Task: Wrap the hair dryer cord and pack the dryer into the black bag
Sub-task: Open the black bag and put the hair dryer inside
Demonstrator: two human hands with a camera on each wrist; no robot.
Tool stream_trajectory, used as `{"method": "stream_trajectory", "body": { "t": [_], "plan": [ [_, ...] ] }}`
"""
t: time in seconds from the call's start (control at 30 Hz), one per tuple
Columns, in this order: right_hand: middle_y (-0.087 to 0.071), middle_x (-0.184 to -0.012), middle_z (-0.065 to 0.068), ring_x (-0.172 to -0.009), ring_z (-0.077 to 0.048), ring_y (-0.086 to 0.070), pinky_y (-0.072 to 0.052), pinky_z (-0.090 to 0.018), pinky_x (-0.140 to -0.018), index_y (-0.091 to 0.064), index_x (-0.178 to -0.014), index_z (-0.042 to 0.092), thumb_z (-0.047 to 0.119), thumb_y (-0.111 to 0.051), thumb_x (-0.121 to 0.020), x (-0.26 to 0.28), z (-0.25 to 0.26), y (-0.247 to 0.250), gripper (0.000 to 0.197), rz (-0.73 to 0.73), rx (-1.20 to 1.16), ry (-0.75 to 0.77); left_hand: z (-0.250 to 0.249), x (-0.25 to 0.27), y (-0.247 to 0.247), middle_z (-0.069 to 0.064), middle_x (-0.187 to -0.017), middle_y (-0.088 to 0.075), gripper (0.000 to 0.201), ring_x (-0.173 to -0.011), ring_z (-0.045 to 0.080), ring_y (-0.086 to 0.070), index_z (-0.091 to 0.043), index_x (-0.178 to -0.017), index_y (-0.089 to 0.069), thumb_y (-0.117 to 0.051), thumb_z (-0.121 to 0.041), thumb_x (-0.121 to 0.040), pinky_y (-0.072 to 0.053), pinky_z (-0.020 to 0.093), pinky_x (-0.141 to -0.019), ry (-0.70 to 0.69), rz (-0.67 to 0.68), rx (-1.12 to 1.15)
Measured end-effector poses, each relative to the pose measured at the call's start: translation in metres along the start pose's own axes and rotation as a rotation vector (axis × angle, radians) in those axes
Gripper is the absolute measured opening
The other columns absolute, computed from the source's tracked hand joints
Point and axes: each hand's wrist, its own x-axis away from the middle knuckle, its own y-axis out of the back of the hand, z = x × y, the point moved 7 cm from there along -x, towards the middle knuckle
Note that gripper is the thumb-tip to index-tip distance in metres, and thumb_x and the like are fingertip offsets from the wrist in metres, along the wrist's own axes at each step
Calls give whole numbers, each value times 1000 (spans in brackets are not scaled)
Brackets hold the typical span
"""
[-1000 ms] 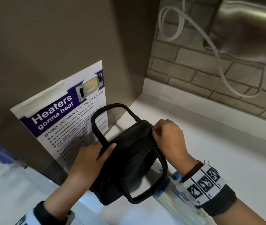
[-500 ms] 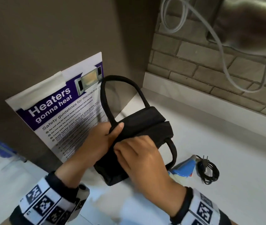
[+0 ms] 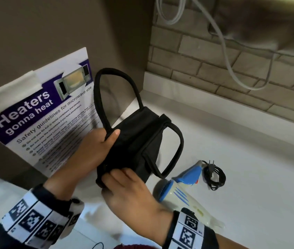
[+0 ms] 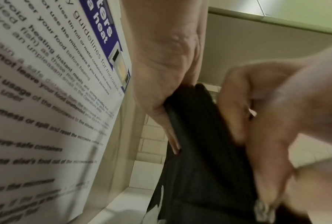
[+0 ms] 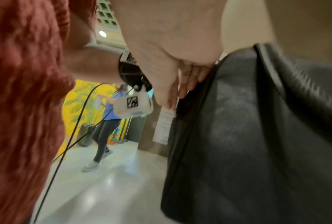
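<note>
The hair dryer lay on the white bench in the head view, just right of the right hand, its black cord coiled beside its blue handle and well outside the black bag. The left hand gripped the bag's near side at the base of one handle loop, thumb over the strap; the right hand pinched the bag's lower edge. The mouth looked closed, so the dryer would likely snag on the fabric unless the bag was opened wide first. The loose coil could also unwind if the dryer was lifted by its body alone. Behind the left grip a microwave safety poster was taped to a brown panel; beyond, a brick wall carried a white cable.

From the left wrist, the left hand clamped the black bag, the right hand's fingers alongside; the image was blurred.

From the right wrist, the right hand curled onto the bag's edge. Past it lay a shiny floor and a yellow wall, with another person standing there.
</note>
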Motion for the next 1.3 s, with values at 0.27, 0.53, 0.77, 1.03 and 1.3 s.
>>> {"method": "stream_trajectory", "body": {
  "t": [0.27, 0.53, 0.77, 1.03, 1.3],
  "plan": [
    [-64, -88, -1, -94, -26, -62, -38, -37, -90, -65, -107, 25, 11, -50, -89, 1, -51, 43, 27, -30, 154, -253, 14, 3, 4, 5, -62, -64, 40, -61, 19, -60, -10, -64, -61, -51, -36, -93, -43, 29, -60, 91, 4, 176],
    [-54, -74, -2, -75, -26, -56, -32, -37, -78, -63, -73, 17, -3, -30, -64, 35, -61, 49, 39, 164, 198, -316, 51, -7, -11, 6, -83, -75, 27, -79, 21, -70, -11, -84, -70, -63, -36, -86, -53, 36, -82, 428, -11, 552],
    [-52, -74, -2, -72, -26, -53, -33, -36, -76, -60, -72, 17, 1, -37, -68, 45, -65, 46, 28, 150, 188, -362, 24, 7, -42, 6, -76, -77, 33, -66, 16, -73, -11, -88, -72, -55, -40, -89, -54, 31, -65, 477, 319, 629],
    [-51, -76, -2, -75, -27, -52, -38, -38, -78, -60, -81, 19, 0, -38, -68, 46, -63, 47, 32, 140, 149, -348, 42, -2, -30, 6, -112, -72, 75, -107, 26, -65, -19, -111, -68, -71, -69, -56, -40, 49, -104, 514, 237, 658],
    [-60, -95, -4, -95, -28, -57, -37, -36, -82, -60, -109, 21, 20, -63, -81, 35, -55, 36, 28, 154, 53, -388, 39, -3, -24, 15, -87, -75, 38, -72, 22, -71, -2, -96, -68, -61, -39, -86, -51, 42, -86, 428, 105, 624]
  ]
}}
